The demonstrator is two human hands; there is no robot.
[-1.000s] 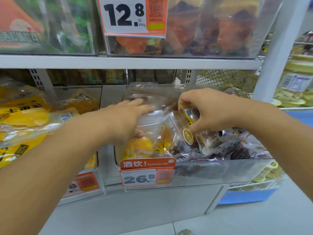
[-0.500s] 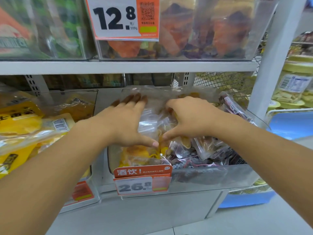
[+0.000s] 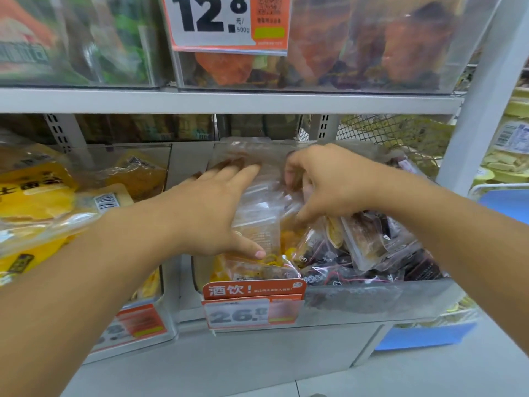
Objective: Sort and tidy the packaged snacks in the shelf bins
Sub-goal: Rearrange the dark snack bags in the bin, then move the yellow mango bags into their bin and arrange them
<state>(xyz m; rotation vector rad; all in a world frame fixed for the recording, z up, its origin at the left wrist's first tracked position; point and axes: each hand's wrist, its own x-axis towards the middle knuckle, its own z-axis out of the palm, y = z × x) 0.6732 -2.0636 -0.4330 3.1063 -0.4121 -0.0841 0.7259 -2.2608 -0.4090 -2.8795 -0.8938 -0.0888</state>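
A clear shelf bin in the middle holds several small snack packets, some with yellow contents and some dark ones. My left hand lies on the left part of the pile, fingers straight and spread, thumb down near the bin's front. Just to its right, my right hand has its fingers curled down into the clear packets at the back and pinches one against the thumb. The packets under both hands are partly hidden.
An orange price tag marked 26.8 hangs on the bin front. A neighbouring bin with big yellow bags stands to the left. Above, a shelf carries more bins and a 12.8 tag. A white post and blue crate stand right.
Both hands have moved further back into the bin. My left hand has flattened out over the packets, and my right hand has let go of the front packet and curled round packets further back.
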